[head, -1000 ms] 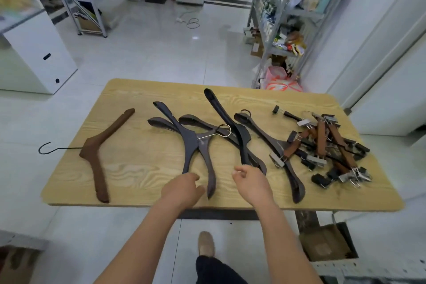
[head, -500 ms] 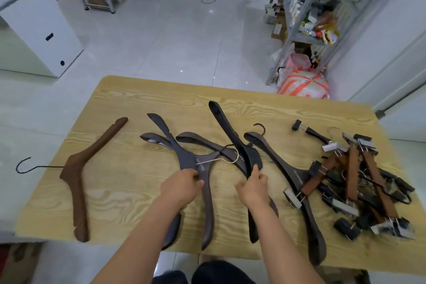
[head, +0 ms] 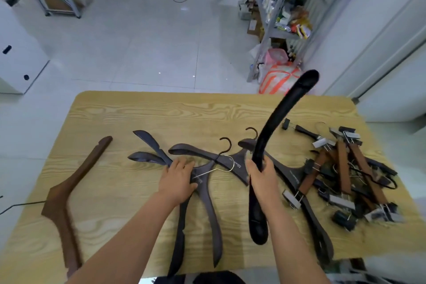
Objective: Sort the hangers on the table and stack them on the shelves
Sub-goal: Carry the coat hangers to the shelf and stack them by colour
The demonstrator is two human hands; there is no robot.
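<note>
The right hand (head: 261,180) grips a black hanger (head: 276,120) at its middle and holds it tilted above the table (head: 161,113), with one end high over the far edge. The left hand (head: 177,178) lies flat, fingers straight, on the dark brown hangers (head: 207,205) at the table's middle. A brown hanger (head: 69,189) lies at the table's left side, and a heap of clip hangers (head: 345,173) at its right side.

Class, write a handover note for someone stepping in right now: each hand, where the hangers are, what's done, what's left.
Right hand grips a black hanger, raised above the table.
Left hand presses on the overlapping dark hangers.
A brown hanger lies at the left; clip hangers are piled at the right.
Done: no sorted stack visible.
Left: sort everything, stack on the shelves.
</note>
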